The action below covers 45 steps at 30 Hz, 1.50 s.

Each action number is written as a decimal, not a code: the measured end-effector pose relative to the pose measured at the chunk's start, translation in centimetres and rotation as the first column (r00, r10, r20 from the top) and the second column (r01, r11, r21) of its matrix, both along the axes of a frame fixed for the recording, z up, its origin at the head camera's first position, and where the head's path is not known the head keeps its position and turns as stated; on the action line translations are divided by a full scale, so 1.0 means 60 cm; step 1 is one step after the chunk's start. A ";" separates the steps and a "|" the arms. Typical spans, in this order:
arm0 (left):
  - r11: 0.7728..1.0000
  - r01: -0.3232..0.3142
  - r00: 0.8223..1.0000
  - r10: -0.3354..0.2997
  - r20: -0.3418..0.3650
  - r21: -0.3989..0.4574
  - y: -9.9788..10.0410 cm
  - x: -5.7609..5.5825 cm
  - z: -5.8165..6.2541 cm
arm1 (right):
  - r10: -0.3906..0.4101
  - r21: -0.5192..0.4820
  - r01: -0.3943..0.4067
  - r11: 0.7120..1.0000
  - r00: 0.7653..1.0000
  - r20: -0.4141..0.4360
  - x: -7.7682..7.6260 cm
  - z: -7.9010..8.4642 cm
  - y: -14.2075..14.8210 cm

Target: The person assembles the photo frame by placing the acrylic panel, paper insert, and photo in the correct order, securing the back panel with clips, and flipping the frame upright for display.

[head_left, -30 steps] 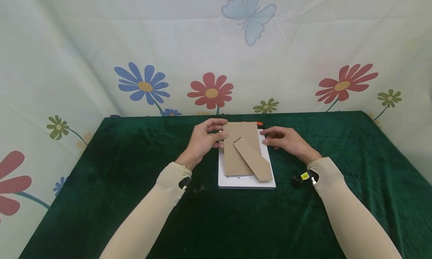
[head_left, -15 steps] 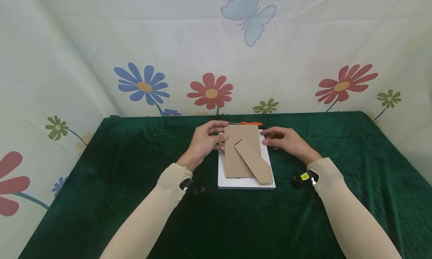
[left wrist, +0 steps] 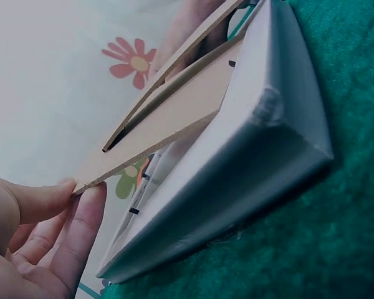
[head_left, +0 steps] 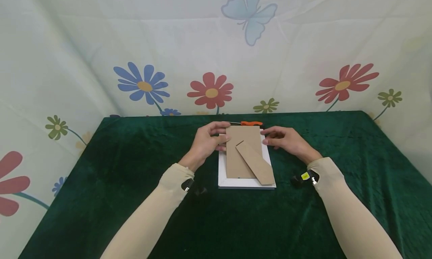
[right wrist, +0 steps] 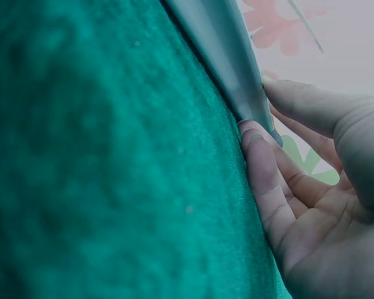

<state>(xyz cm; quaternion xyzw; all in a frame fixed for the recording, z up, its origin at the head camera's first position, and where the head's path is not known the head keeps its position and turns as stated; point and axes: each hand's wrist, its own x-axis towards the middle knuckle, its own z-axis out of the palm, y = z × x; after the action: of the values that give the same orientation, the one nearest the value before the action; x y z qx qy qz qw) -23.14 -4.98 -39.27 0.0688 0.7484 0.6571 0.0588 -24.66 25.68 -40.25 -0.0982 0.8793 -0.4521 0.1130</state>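
Observation:
A white picture frame [head_left: 229,183] lies back side up on the green cloth. My left hand [head_left: 207,140] pinches the left edge of its brown backing board [head_left: 243,135] between thumb and fingers. In the left wrist view the board [left wrist: 168,140] is tilted, its pinched edge raised off the frame [left wrist: 199,187]; small black tabs [left wrist: 134,210] show along the frame's inner edge. The stand leg [head_left: 256,163] slants across the board. My right hand [head_left: 287,139] holds the frame's far right side, with thumb above and fingers against the side wall in the right wrist view.
An orange-handled tool [head_left: 251,123] with a thin metal shaft lies just beyond the frame, near the table's back edge. Green cloth [head_left: 135,157] covers the table. Behind it hangs a white curtain [head_left: 189,37] printed with flowers and a butterfly.
My left hand and the backing board have shifted slightly right and nearer to me, so more of the orange handle shows. My right hand and the frame have stayed in place.

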 end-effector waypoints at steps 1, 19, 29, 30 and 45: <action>1.000 0.001 1.000 -0.001 -0.001 0.001 0.000 0.000 -0.001 | -0.001 0.001 0.001 1.000 1.000 0.000 0.000 0.000 0.000; 0.995 0.038 0.999 -0.041 -0.023 -0.096 0.003 -0.007 -0.016 | -0.005 0.005 0.005 1.000 1.000 -0.001 0.000 -0.001 0.000; 0.953 0.062 0.994 -0.085 -0.063 -0.297 0.001 -0.007 -0.006 | -0.011 0.013 0.011 1.000 1.000 0.003 0.000 -0.002 0.000; 0.948 0.063 0.994 -0.089 -0.070 -0.312 0.001 -0.006 -0.005 | -0.011 0.014 0.011 1.000 1.000 0.002 0.000 -0.002 0.000; 0.887 0.035 0.988 -0.101 -0.120 -0.460 -0.003 -0.013 -0.012 | -0.013 0.005 0.013 1.000 1.000 0.008 -0.001 -0.003 0.000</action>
<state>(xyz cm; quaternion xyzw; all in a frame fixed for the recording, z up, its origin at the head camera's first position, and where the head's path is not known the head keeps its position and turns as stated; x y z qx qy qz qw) -23.89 -5.18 -40.01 0.1253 0.8810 0.4541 0.0436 -24.73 25.69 -40.43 -0.0904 0.8806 -0.4510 0.1138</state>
